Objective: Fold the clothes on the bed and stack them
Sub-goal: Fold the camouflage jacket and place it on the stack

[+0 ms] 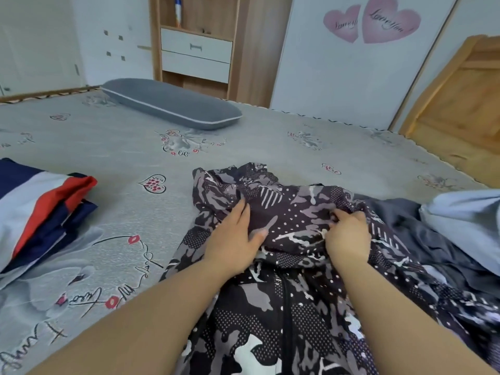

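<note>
A dark patterned jacket [286, 315] with grey and white camouflage shapes and a black zip lies spread on the bed [108, 158] in front of me. My left hand [234, 236] lies on its upper part, fingers mostly straight and pressing the cloth. My right hand [349, 236] has its fingers curled into a bunch of the same jacket's fabric near the collar. A folded garment in navy, white and red [40, 207] sits at the left. A dark grey garment [422, 234] and a pale blue one [465, 217] lie crumpled at the right.
A grey bolster pillow [170, 104] lies at the far side of the bed. Beyond it stand a wooden shelf unit with white drawers [197, 52] and a white wardrobe with pink heart stickers [370, 20]. A wooden frame [460, 98] rises at the right.
</note>
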